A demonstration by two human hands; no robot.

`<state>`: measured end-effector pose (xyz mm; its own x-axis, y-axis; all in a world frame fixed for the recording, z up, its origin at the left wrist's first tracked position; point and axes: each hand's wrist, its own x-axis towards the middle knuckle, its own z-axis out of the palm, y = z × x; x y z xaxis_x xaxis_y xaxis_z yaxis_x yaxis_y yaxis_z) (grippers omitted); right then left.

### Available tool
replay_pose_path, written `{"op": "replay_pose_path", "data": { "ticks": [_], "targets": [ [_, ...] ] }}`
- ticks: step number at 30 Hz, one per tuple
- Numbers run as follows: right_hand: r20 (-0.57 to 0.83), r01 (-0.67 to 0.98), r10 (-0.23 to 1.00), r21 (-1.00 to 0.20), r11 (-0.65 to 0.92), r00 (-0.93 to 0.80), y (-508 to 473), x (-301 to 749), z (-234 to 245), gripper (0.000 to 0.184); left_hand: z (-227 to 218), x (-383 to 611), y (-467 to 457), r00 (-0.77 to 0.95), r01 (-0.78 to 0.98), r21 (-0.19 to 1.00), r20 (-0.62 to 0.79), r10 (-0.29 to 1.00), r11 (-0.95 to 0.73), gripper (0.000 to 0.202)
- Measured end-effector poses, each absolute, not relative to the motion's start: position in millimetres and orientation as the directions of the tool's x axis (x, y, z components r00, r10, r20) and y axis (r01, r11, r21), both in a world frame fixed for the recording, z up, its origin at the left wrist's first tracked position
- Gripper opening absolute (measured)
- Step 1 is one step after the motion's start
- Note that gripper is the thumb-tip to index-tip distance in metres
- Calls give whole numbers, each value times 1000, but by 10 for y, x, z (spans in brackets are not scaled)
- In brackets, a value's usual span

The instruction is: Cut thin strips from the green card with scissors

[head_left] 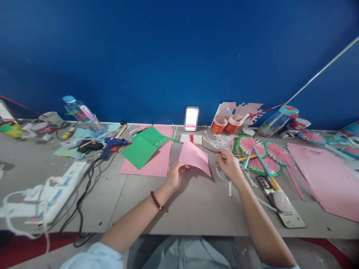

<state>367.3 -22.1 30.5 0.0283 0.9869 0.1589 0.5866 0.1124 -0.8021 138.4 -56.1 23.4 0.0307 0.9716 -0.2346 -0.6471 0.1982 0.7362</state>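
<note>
My left hand (177, 175) pinches the lower left corner of a pink sheet of paper (194, 155), which curves up off the table. To the right of the sheet, my right hand (228, 164) is closed on a pair of scissors (209, 149). Their blades point left toward the paper, apart from it as far as I can see. Fingers hide part of the handles. Green sheets (144, 147) lie over larger pink paper (153, 170) to the left. Beside my right hand, white paper strips (230, 188) and pink-and-green folded paper fans (252, 145) are spread about.
A blue hot glue gun (113, 145), a tilted plastic bottle (84, 112) and a white power strip (64, 192) with cables occupy the left. Red paper cups (232, 125) and a lit phone (192, 118) stand by the blue wall. Another phone (293, 218) and pink sheets (328, 179) lie right.
</note>
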Motion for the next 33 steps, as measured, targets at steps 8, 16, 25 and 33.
{"op": "replay_pose_path", "data": {
  "ticks": [8, 16, 25, 33],
  "targets": [
    [241, 648, 884, -608, 459, -400, -383, 3449, 385, 54, 260, 1312, -471, 53, -829, 509, -339, 939, 231, 14],
    [457, 654, 762, -408, 638, -458, -451, 3207, 330, 16, 324, 1286, -463, 145, -823, 490, -304, 942, 285, 18],
    [553, 710, 680, -209, 673, -481, -525, 3093, 400, 17, 282, 1432, -549, 56, -571, 788, -242, 969, 230, 22],
    [529, 598, 710, -404, 692, -465, -531, 3106, 415, 14, 237, 1419, -531, 66, -590, 782, -198, 978, 198, 24]
  ]
}}
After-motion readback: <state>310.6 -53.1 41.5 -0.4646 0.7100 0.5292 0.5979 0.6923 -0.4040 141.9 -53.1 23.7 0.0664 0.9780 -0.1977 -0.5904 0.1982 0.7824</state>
